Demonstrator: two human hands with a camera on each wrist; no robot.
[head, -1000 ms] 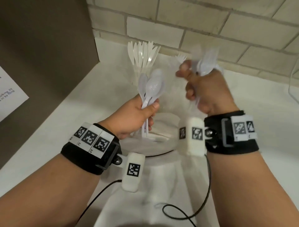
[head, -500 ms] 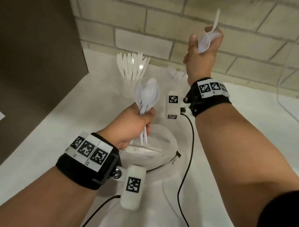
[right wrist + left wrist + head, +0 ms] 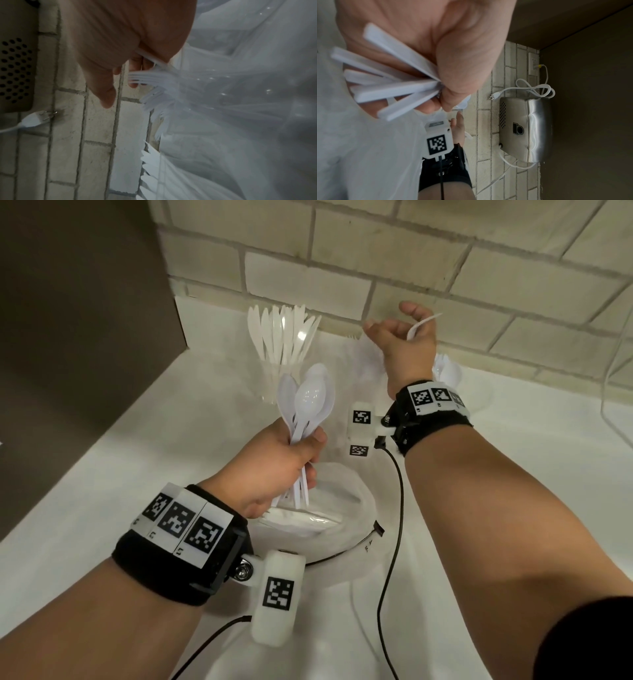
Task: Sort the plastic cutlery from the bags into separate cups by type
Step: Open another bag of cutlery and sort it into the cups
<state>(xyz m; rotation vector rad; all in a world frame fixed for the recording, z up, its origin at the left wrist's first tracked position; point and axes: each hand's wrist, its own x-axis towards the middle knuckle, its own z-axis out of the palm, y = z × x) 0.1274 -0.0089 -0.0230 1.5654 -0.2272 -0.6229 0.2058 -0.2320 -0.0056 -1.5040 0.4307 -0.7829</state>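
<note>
My left hand (image 3: 301, 453) grips a bunch of white plastic spoons (image 3: 310, 402) by the handles, bowls up, above a clear bag (image 3: 356, 508) of cutlery. Their handles (image 3: 393, 83) fan out below the fist in the left wrist view. My right hand (image 3: 400, 328) is raised near the brick wall, thumb and forefinger spread, with one white utensil (image 3: 423, 324) held in its other fingers; its handle (image 3: 149, 58) runs under the curled fingers. A clear cup of knives (image 3: 284, 337) stands at the back left. A cup of forks (image 3: 163, 97) is beside the right hand. A cup of spoons (image 3: 448, 371) shows behind the right wrist.
The white counter (image 3: 120, 474) ends at a dark panel (image 3: 85, 320) on the left and a brick wall (image 3: 342, 268) behind. A metal box (image 3: 525, 128) with white cords hangs on the wall. Black wrist cables (image 3: 394, 525) trail over the counter.
My right hand rose towards the wall with a handful of cutlery, then came down and spread its fingers; only one piece shows in it now. The left hand has kept its spoons.
</note>
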